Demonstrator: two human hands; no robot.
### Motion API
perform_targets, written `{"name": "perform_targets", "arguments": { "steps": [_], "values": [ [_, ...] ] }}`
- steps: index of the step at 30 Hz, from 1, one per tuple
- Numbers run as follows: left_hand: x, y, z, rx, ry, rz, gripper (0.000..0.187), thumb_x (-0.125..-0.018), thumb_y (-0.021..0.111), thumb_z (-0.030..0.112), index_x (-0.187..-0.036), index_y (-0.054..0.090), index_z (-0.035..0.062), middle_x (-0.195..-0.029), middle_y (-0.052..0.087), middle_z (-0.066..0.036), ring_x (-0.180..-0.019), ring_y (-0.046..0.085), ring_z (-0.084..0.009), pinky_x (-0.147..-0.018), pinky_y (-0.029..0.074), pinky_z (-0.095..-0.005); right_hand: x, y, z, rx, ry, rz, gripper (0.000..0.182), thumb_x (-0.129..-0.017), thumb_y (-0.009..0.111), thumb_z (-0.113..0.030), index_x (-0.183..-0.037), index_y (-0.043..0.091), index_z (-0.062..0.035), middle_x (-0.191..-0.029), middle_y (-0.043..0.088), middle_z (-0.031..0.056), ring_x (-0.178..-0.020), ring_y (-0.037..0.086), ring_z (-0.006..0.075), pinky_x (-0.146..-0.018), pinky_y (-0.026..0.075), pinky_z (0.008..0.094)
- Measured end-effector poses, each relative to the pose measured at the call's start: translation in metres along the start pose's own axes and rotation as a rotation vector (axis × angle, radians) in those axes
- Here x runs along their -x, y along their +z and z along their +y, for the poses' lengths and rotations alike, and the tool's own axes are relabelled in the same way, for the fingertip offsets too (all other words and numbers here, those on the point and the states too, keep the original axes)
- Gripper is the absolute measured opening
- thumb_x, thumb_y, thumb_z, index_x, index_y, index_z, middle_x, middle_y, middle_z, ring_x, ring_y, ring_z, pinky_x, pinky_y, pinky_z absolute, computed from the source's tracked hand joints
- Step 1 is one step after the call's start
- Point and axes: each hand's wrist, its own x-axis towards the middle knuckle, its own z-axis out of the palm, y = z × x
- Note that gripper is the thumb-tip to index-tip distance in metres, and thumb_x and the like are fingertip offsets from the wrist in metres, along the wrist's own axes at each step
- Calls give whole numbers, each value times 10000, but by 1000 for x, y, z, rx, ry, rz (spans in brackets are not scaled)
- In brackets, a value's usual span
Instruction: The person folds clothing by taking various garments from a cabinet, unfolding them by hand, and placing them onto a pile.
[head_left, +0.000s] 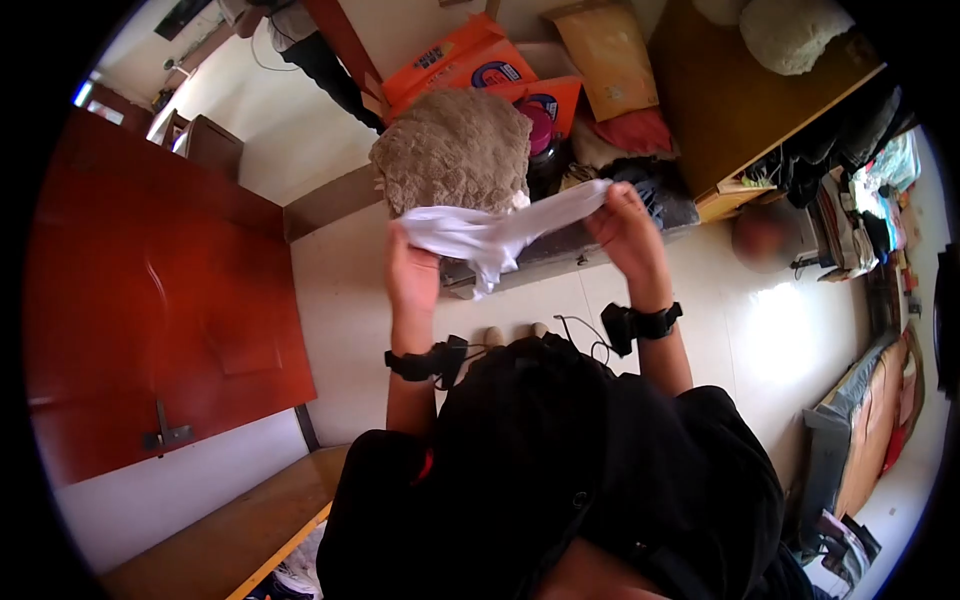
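Observation:
A white piece of thin cloth [510, 230] is stretched between my two hands, with a loose part hanging down from its middle. My left hand [412, 275] grips its left end, and my right hand [630, 235] pinches the other end, a little higher. Behind the cloth, a brown fluffy folded textile [452, 148] rests on a low grey chest [570, 250]. The cloth overlaps the textile's lower edge in this view. Black bands with small boxes are strapped to both my wrists.
Orange printed bags [490, 65], a tan paper envelope [605, 60] and dark clothing crowd the chest. A wooden cabinet [740, 95] stands at the back right. The red door [165, 290] is at left. Another person's dark-trousered leg [330, 75] shows at the upper left.

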Motion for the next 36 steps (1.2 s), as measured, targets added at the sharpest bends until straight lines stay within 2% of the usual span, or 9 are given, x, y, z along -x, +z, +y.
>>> {"name": "perform_targets", "arguments": {
  "steps": [5,8,12,14,16,18,22,29,36],
  "values": [
    [-6,-53,45,212,-62,-33,403,-951,338,347,-1095,529,23,-1152,556,-123,-1080,515,-256,-954,379,-411,0,-59,-32,-363,-66,-25,51,-896,483,-103,-907,517,-67,-911,586,41,-882,566,162,-820,469,340],
    [-3,-58,48,54,-115,127,359,-942,389,325,-1075,538,27,-1067,592,-100,-1012,550,-217,-892,424,-374,7,-48,-36,-182,-95,360,114,-894,485,-111,-982,521,-46,-896,572,31,-881,551,152,-826,462,326],
    [2,-65,33,-1154,-155,179,263,-856,576,205,-1050,528,35,-775,568,-50,-685,556,-148,-639,459,-283,-1,-46,-11,350,-162,296,188,-887,485,-106,-1060,523,-40,-914,585,28,-888,565,130,-790,472,277],
    [-10,-101,-6,-1634,544,-77,317,-833,572,131,-1118,488,19,-774,587,-86,-637,559,-187,-625,462,-303,-2,-14,5,-22,132,159,189,-884,495,-112,-1061,532,-57,-929,584,21,-860,566,113,-735,480,262],
    [-7,-67,-22,-1472,44,-352,349,-873,516,155,-1201,454,51,-937,586,-79,-846,573,-164,-747,468,-287,-11,2,36,187,182,85,109,-902,471,-147,-959,543,-88,-833,569,7,-756,567,115,-657,475,245],
    [10,-2,-37,-1176,-282,-591,243,-845,509,121,-1059,568,23,-1055,581,-176,-994,559,-228,-814,441,-327,-4,54,55,242,220,22,82,-897,480,-133,-944,530,-88,-801,538,-4,-708,534,84,-594,443,216],
    [7,-5,-101,-1343,129,-765,219,-872,482,162,-1037,579,56,-1179,517,-181,-1126,483,-290,-909,411,-388,8,89,109,538,397,-158,80,-900,503,-159,-936,528,-92,-797,524,-21,-682,496,50,-555,404,190],
    [-17,9,-80,-592,-529,-508,243,-885,470,177,-1097,522,70,-1223,479,-172,-1121,481,-309,-925,405,-419,51,156,71,318,618,-650,129,-918,499,-210,-941,511,-83,-770,476,-70,-695,427,-13,-591,352,152],
    [-58,28,-112,66,-767,-405,280,-899,458,193,-1157,465,83,-1267,440,-162,-1115,480,-328,-940,399,-450,73,167,22,152,560,-1059,114,-933,454,-118,-946,468,-6,-815,488,-15,-753,450,35,-657,384,201]
  ]
}}
